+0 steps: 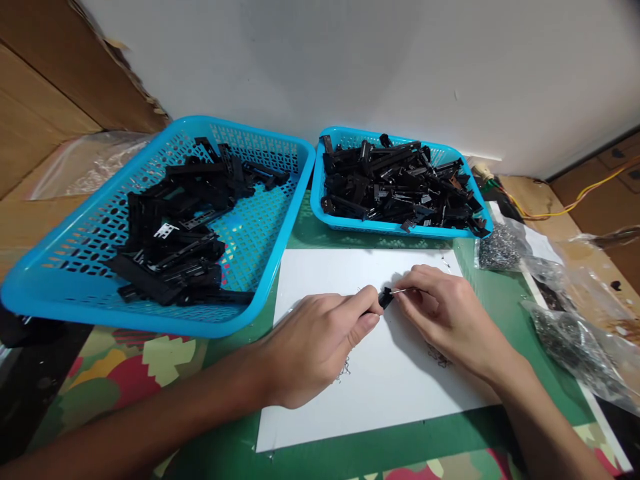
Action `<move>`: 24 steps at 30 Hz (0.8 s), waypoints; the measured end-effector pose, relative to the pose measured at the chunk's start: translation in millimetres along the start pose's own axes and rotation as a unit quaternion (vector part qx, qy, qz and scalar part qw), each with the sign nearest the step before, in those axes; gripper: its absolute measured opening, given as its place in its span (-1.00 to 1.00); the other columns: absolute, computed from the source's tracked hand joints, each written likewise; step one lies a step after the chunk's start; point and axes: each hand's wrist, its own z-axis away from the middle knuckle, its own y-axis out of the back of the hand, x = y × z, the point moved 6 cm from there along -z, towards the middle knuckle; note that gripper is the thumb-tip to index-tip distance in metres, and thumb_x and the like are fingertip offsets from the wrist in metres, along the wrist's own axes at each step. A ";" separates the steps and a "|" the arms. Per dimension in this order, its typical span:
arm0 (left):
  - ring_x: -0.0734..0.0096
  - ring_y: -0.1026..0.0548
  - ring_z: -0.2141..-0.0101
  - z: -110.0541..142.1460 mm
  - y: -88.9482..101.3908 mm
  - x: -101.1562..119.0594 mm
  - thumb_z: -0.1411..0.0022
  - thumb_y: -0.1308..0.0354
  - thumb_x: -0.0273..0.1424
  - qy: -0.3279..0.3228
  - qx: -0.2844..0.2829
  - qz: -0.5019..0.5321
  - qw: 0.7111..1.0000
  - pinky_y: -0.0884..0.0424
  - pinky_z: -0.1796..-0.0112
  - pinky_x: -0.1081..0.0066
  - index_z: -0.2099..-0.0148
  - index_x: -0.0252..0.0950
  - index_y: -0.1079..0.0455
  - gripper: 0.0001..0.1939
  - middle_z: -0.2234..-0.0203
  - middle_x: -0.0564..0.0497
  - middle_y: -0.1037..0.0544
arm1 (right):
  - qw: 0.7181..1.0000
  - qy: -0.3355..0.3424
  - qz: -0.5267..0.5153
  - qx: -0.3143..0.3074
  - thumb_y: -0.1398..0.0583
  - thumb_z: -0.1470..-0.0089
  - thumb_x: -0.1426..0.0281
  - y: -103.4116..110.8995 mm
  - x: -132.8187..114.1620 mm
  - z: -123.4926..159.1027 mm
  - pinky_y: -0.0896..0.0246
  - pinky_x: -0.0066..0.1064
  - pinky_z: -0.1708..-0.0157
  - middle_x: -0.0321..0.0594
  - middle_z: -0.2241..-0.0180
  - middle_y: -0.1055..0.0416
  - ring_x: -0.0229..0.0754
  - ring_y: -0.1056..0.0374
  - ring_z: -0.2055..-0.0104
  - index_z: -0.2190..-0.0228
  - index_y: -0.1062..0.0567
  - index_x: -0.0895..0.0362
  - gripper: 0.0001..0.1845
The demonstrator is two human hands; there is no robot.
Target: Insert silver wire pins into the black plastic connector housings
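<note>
My left hand [325,337] is closed around a small black plastic part [385,298], whose end sticks out past the fingertips. Facing it, my right hand [445,307] pinches a thin metal wire piece [403,291] between thumb and forefinger, its tip at the black part. Most of the black part is hidden by my left fingers. Both hands are over a white sheet [305,427]. Small wire pieces [439,357] lie under my right hand, and more wire pieces [344,369] show beside my left hand.
A large blue basket [280,280] at the left and a smaller blue basket [350,228] at the back hold many black plastic parts. At the right lie clear bags [565,333] of small metal pieces. Yellow cables [575,203] run along the right, before a white wall [350,60].
</note>
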 end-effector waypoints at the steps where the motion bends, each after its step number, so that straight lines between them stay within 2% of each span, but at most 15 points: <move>1: 0.30 -0.47 0.40 -0.2 0.2 0.2 -0.61 0.20 -0.29 -0.001 -0.001 0.002 1.000 -0.20 0.36 0.38 0.02 -0.21 -0.31 -0.73 0.44 0.11 -0.46 | 1.000 0.004 0.001 0.002 -0.16 -0.30 0.48 0.0 -0.1 0.1 -0.14 -0.34 0.29 -0.26 0.39 -0.43 -0.17 -0.31 0.33 0.33 -0.51 0.12 -0.84; 7: 0.35 -0.39 0.47 0.2 0.3 0.2 -0.61 0.19 -0.30 -0.004 0.000 0.012 1.000 -0.13 0.40 0.38 0.06 -0.21 -0.28 -0.75 0.49 0.15 -0.37 | 0.997 0.057 0.011 0.050 -0.23 -0.16 0.58 0.6 -2.5 1.4 -0.13 -0.38 0.35 -0.34 0.48 -0.32 -0.22 -0.26 0.40 0.36 -0.54 0.14 -0.87; 16: 0.34 -0.43 0.40 0.6 -0.2 -1.3 -0.62 0.20 -0.29 0.005 0.001 0.016 1.000 -0.15 0.36 0.37 0.03 -0.19 -0.28 -0.75 0.41 0.12 -0.45 | 0.987 0.116 0.046 0.102 -0.22 -0.19 0.63 -5.6 -5.0 6.1 -0.12 -0.38 0.37 -0.32 0.49 -0.27 -0.23 -0.19 0.42 0.38 -0.54 0.19 -0.84; 24: 0.28 -0.48 0.35 1.4 -2.3 -2.6 -0.62 0.21 -0.28 0.017 -0.003 0.020 1.000 -0.19 0.33 0.35 0.00 -0.19 -0.30 -0.73 0.33 0.07 -0.53 | 0.977 0.162 0.120 0.073 -0.15 -0.33 0.58 -8.2 -13.6 8.5 -0.10 -0.30 0.34 -0.25 0.48 -0.28 -0.16 -0.16 0.40 0.43 -0.50 0.19 -0.73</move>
